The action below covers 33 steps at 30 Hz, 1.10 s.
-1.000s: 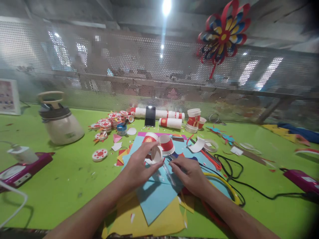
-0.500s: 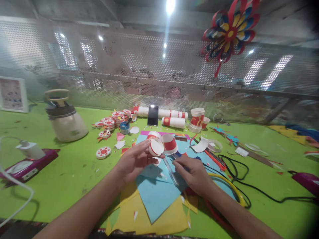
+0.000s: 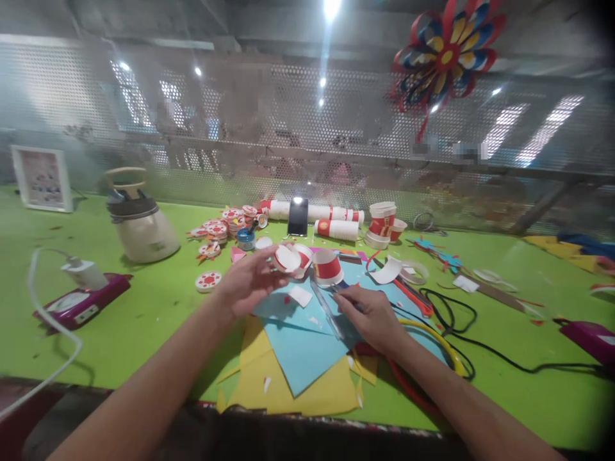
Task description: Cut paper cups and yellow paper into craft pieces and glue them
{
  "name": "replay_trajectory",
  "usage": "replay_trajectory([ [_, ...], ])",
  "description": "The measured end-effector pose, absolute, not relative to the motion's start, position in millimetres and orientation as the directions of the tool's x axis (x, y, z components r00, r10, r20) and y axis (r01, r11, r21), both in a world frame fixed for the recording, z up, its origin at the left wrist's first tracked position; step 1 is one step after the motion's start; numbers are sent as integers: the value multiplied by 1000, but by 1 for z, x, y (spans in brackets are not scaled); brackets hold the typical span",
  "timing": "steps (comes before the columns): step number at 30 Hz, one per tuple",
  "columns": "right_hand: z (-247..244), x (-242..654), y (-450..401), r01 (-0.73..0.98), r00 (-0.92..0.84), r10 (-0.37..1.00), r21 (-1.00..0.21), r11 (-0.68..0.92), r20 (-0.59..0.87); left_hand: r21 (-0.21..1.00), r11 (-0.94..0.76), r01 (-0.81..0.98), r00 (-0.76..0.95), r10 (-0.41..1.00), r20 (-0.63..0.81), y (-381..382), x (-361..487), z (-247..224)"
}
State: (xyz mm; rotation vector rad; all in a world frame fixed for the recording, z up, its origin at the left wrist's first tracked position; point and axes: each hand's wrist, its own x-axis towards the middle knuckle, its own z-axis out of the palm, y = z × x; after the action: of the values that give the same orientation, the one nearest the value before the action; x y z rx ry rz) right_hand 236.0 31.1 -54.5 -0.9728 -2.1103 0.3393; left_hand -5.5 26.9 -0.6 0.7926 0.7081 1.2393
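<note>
Left hand (image 3: 247,282) gripped short paper-cup piece (image 3: 288,259); right hand (image 3: 369,315), apart, pinched slim tool (image 3: 336,287), mostly hidden; red-and-white paper cup (image 3: 327,267) sat near both

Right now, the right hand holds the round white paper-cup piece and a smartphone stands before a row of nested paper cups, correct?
Wrong hand: the head view shows the left hand holding the round white paper-cup piece. The smartphone does stand there.

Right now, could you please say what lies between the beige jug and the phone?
The head view shows patterned discs, a blue jar and the cup row's left end.
</note>
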Motion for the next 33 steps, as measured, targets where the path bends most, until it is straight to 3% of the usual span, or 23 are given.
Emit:
replay_trajectory([
  [2, -56, 237, 32, 525, -404, 740, -525, 669, 538, 859, 78, -507, 133, 991, -11, 23, -21, 11],
  [4, -56, 238, 32, 519, -399, 740, -533, 669, 541, 938, -85, -336, 29, 995, 100, 15, -39, 18],
  [6, -56, 239, 31, 513, -395, 739, -536, 671, 546, 971, -130, -198, -8, 991, 131, 5, -56, 15],
  [10, -54, 240, 30, 501, -390, 730, -537, 679, 561, 993, 91, -81, 34, 996, -88, -15, -84, -14],
  [13, -52, 239, 29, 495, -394, 724, -533, 686, 566, 986, 158, -51, 54, 986, -155, -26, -97, -33],
  [16, -51, 239, 29, 497, -384, 723, -531, 686, 575, 970, 187, 155, -8, 982, -188, -30, -103, -40],
  [21, -50, 240, 28, 491, -369, 718, -532, 690, 591, 837, 229, 497, -165, 972, -168, -23, -109, -39],
  [26, -50, 240, 28, 494, -367, 714, -526, 693, 596, 608, 159, 778, -233, 972, 44, -16, -114, -41],
  [33, -49, 240, 28, 502, -360, 719, -526, 687, 595, 333, 96, 938, -184, 953, 242, -23, -110, -44],
])
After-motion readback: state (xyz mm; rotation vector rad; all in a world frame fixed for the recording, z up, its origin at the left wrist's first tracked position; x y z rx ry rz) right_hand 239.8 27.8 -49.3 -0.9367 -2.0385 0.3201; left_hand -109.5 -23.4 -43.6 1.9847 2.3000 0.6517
